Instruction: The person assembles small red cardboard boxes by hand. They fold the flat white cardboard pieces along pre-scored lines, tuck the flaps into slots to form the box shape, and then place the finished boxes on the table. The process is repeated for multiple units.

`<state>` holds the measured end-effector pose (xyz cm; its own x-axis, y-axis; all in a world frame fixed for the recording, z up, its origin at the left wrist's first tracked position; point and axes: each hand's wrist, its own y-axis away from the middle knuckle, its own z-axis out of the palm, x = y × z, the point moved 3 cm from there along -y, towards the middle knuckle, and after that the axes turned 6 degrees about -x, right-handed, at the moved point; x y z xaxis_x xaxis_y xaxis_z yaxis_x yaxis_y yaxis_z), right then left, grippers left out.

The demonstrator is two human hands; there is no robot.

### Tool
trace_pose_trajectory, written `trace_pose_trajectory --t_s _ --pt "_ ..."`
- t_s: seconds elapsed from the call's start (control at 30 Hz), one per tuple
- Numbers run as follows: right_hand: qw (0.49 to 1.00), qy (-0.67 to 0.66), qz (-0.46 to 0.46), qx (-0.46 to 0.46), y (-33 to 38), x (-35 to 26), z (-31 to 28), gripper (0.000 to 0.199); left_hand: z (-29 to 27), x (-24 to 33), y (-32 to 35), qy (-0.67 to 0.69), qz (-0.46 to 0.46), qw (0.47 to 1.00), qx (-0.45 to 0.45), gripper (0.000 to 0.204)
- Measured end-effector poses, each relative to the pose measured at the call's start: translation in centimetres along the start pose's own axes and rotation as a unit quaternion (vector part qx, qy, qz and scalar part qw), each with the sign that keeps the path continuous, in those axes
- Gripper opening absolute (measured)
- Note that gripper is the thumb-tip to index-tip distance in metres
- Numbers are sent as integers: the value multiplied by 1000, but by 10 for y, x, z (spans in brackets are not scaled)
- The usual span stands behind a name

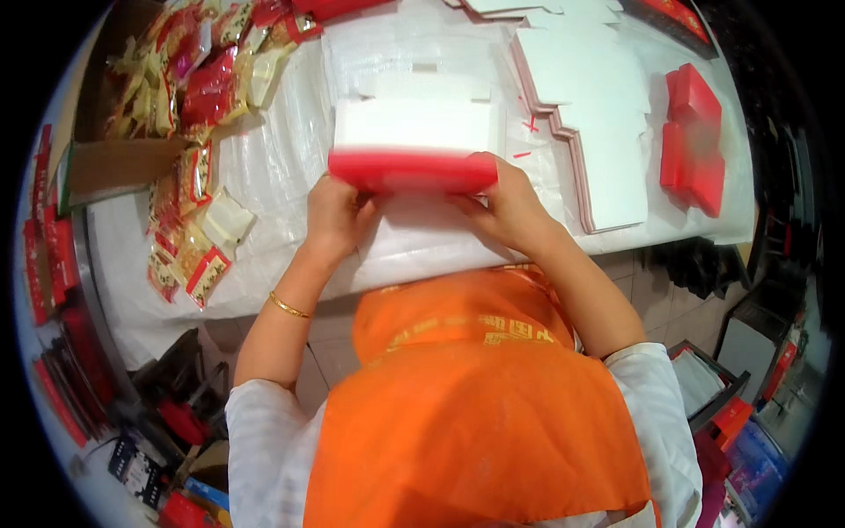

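Observation:
Between my hands is a red cardboard box point(414, 171) with a white inside, its white flap panel point(418, 126) raised on the far side. My left hand point(339, 211) grips its left end, fingers curled beneath the near red wall. At the right end, my right hand point(508, 202) holds the same wall, thumb low and fingers up along the corner. The red wall is slightly blurred. Both hands are closed on the box, just above the near part of the table; the fingertips underneath are hidden.
Flat white box blanks point(607, 141) are stacked to the right, with red folded boxes point(694, 145) beyond them. At the left, a brown carton point(123, 167) holds several wrapped snack packets point(211, 92); more packets point(204, 255) lie beside it. White sheeting point(282, 158) covers the table.

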<state>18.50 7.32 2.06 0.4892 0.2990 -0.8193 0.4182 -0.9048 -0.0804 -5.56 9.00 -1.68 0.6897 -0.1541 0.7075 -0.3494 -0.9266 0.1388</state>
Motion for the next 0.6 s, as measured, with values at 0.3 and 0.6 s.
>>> trace_pose_trajectory --t_s 0.3,0.6 --pt "962 186 -199 -4 36 15 15 27 21 33 55 -107 337 931 88 31" --pt "967 190 -168 -38 43 19 17 33 30 32 54 -107 269 952 97 32"
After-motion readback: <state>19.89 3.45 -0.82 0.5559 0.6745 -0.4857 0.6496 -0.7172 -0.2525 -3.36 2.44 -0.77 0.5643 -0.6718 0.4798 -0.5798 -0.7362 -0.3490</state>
